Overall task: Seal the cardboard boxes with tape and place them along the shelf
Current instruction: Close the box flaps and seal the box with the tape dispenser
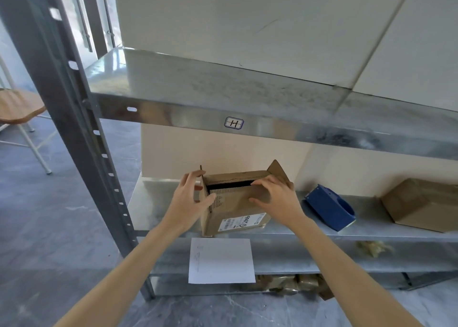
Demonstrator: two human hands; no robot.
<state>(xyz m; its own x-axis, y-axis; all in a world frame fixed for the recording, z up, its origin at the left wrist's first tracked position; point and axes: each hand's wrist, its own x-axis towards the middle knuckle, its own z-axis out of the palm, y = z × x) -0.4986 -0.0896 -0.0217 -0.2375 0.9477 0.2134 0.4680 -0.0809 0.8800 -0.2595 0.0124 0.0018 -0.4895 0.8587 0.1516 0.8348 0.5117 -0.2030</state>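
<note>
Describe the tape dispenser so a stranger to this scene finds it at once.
Find the metal shelf under the H label. Right of the open cardboard box that the left hand and right hand hold lies the tape dispenser. It is the only blue thing, between that box and a closed brown box.

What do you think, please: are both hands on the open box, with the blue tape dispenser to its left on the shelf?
Not quite: in the head view the blue tape dispenser lies to the right of the open box; the rest holds.
</note>
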